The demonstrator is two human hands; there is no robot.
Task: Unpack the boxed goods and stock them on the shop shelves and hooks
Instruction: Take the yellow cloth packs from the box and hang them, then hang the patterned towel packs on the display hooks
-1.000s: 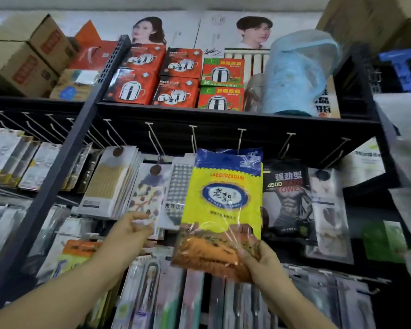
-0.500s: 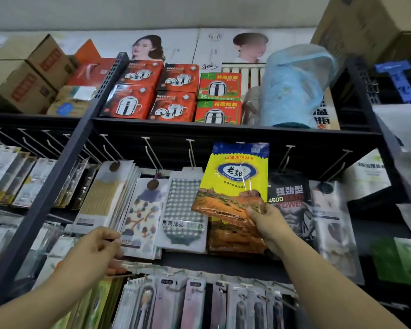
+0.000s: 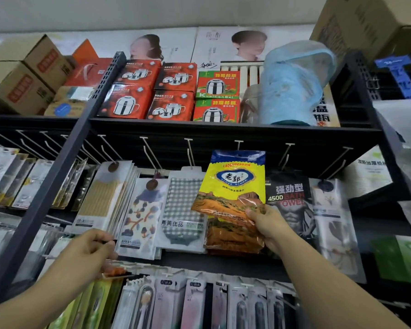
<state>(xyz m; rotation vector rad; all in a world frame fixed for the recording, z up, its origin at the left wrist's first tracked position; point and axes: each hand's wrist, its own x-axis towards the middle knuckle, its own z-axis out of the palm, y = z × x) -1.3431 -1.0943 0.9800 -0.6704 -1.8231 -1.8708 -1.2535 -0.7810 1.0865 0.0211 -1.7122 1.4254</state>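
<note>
Black metal shop rack (image 3: 64, 162) fills the wall, pale plain wall above it. The right hand (image 3: 267, 225) pinches the lower edge of a yellow-and-blue towel pack (image 3: 235, 186), thumb on the front, fingers behind; the pack's blue top is up at a white peg hook (image 3: 238, 144) under the top shelf (image 3: 223, 128), can't tell if it's threaded on yet. More of the same orange-bottomed packs (image 3: 233, 241) hang right behind it. Just left hangs a checked bath towel pack (image 3: 184, 210), then a mushroom-print towel pack (image 3: 140, 214) and a stack of yellow striped packs (image 3: 107, 198). To the right, a black "450D bath towel" pack (image 3: 288, 205), touching the held pack's edge. The left hand (image 3: 88, 255) is low & left, fingers curled in near the bottom of the striped packs, seems to pinch smth small and dark at the fingertips, can't tell what. Bottom row: toothbrush blister packs (image 3: 199, 305) on hooks. On the top shelf: red steel-mug boxes (image 3: 152, 91), green-and-red mug boxes (image 3: 217, 96), a light blue mesh cover (image 3: 294, 84) standing upright, brown cartons (image 3: 22, 77) far left, another big carton (image 3: 365, 27) top right. Posters w/ people lean on the wall behind the boxes.
</note>
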